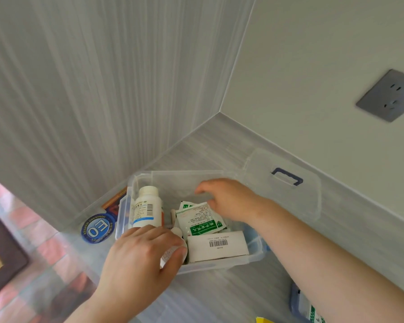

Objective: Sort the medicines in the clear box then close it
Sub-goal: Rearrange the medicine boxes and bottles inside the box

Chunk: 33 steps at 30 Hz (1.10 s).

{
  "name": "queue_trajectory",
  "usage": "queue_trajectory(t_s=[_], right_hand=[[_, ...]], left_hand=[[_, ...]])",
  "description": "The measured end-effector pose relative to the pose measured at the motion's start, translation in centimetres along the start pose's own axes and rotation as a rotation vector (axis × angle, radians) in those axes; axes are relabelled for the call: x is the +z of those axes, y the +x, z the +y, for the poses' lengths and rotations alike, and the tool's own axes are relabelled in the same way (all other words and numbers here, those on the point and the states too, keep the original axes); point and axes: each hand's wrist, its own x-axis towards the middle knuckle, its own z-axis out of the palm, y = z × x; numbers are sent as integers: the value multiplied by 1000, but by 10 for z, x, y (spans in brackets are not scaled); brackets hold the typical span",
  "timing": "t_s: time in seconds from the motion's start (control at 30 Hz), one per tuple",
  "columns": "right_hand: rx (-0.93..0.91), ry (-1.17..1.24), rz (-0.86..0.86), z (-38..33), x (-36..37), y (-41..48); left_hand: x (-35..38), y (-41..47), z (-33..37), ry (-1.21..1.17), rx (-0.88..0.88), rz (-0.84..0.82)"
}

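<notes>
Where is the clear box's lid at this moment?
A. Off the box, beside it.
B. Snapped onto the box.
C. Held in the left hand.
A: the lid with its blue handle sits beside the open clear box, and the left hand grips a small bottle instead.

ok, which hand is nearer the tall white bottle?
Left. The left hand, gripping a small bottle, is right at the base of the tall white bottle; the right hand is apart, over the green sachets.
</notes>
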Motion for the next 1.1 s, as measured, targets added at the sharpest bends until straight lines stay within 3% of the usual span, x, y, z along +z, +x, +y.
queue_trajectory(t_s=[0.13, 0.23, 0.3, 0.4, 0.5, 0.63, 0.8, 0.93, 1.1], right_hand=[[15, 128, 348, 27, -25, -39], [232, 171, 523, 78, -34, -69], [433, 172, 416, 113, -28, -85], [583, 191, 61, 140, 3, -98], [561, 231, -89, 140, 33, -94], [438, 121, -130, 131, 47, -80], [403, 46, -117, 126, 45, -73], [428, -87, 53, 122, 15, -85], [329, 141, 300, 93, -39, -102]], left_hand=[[-1, -1, 1, 12, 8, 6], [-1, 0, 3, 28, 23, -2], [-2, 0, 5, 37, 34, -37], [0, 6, 11, -6, 19, -64], [6, 13, 19, -32, 34, -57], [7, 12, 18, -3, 33, -34], [5, 8, 18, 10, 41, -16], [4, 6, 16, -63, 50, 69], [1, 1, 10, -66, 25, 129]])
